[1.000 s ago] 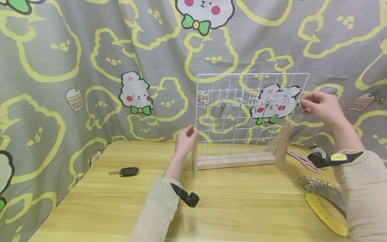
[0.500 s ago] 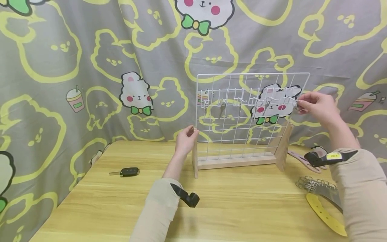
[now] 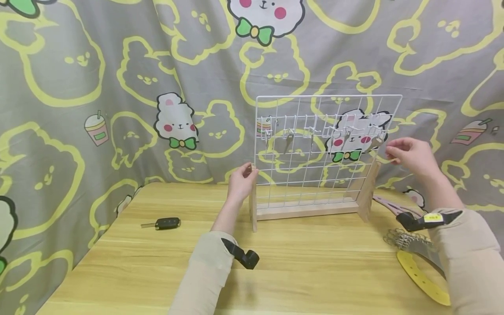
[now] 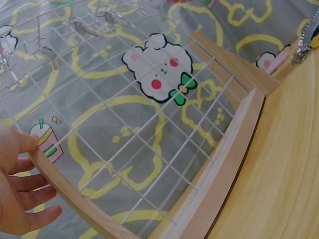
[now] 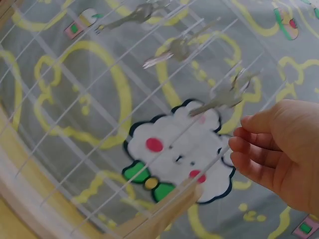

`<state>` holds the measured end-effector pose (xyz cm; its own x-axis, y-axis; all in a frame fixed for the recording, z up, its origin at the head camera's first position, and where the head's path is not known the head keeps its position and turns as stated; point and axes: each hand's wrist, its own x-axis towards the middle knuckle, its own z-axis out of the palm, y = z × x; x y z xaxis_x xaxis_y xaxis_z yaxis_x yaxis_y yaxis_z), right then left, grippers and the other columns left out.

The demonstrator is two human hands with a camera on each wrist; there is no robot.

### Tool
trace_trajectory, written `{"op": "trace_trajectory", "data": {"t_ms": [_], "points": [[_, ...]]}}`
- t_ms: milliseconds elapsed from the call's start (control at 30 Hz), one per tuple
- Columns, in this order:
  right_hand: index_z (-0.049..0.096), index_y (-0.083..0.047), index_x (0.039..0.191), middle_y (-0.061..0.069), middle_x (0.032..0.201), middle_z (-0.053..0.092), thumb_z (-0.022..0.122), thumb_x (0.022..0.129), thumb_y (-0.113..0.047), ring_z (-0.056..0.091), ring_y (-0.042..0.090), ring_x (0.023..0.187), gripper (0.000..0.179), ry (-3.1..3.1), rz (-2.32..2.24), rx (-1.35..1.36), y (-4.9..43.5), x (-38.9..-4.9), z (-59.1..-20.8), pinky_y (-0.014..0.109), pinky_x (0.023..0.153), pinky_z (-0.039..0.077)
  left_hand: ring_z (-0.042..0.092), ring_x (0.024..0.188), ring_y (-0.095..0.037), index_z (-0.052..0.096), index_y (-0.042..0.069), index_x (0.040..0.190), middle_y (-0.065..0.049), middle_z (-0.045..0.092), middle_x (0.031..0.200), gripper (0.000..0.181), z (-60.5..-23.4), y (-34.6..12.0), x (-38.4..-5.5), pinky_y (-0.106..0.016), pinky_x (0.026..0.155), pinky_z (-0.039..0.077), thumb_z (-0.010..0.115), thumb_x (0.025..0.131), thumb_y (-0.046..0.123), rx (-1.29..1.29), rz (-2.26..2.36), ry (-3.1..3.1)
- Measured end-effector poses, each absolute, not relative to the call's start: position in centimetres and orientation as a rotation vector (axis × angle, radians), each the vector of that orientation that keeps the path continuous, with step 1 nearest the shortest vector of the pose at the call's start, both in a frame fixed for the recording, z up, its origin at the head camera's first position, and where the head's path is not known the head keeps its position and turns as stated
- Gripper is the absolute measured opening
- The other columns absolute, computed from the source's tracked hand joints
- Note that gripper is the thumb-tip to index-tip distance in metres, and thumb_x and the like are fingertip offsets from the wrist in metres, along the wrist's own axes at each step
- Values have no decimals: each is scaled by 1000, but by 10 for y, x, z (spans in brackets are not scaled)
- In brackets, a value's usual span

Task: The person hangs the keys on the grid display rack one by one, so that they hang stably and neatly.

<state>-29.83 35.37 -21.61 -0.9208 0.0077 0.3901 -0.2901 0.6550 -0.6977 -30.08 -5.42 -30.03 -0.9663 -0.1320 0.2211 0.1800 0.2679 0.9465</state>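
A white wire grid rack (image 3: 329,95) stands upright on a wooden base (image 3: 307,210). Several metal keys hang in a row from hooks across its upper part. My left hand (image 3: 241,183) holds the top of the rack's left wooden upright (image 4: 75,199) between thumb and forefinger, its other fingers loose. Beside the grid's right edge is my right hand (image 3: 413,157), holding nothing, fingers relaxed. The rightmost key (image 3: 376,143) hangs just left of those fingertips; the right wrist view shows a key (image 5: 219,97) apart from the hand (image 5: 279,154).
A black car key (image 3: 167,223) lies on the left of the wooden table (image 3: 315,271). At right are a pile of metal rings (image 3: 405,238), a curved yellow piece (image 3: 421,278) and a pinkish tool (image 3: 393,204), partly hidden. A patterned curtain (image 3: 212,78) hangs behind.
My right hand has let go of the rightmost key, which now hangs on its hook. The hand has dropped slightly below the hook. My left hand has stayed on the upright.
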Motion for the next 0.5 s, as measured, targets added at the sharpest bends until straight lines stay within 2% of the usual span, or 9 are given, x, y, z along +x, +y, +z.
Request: {"op": "trace_trajectory", "data": {"t_ms": [300, 500], "points": [[48, 14, 115, -23, 72, 58, 50, 96, -17, 57, -4, 66, 37, -2589, 1196, 215, 354, -295, -252, 19, 59, 53, 50, 117, -26, 45, 8, 136, -12, 54, 129, 50, -302, -56, -300, -34, 99, 42, 60, 91, 23, -69, -1768, -2282], [52, 15, 109, 9, 82, 67, 52, 95, -12, 58, -1, 67, 31, -2622, 1163, 266, 344, -296, -267, 24, 60, 55, 51, 117, -27, 46, 6, 136, -13, 55, 127, 51, -305, -64, -298, -37, 100, 41, 60, 90, 23, -98, -1770, -2294]]}}
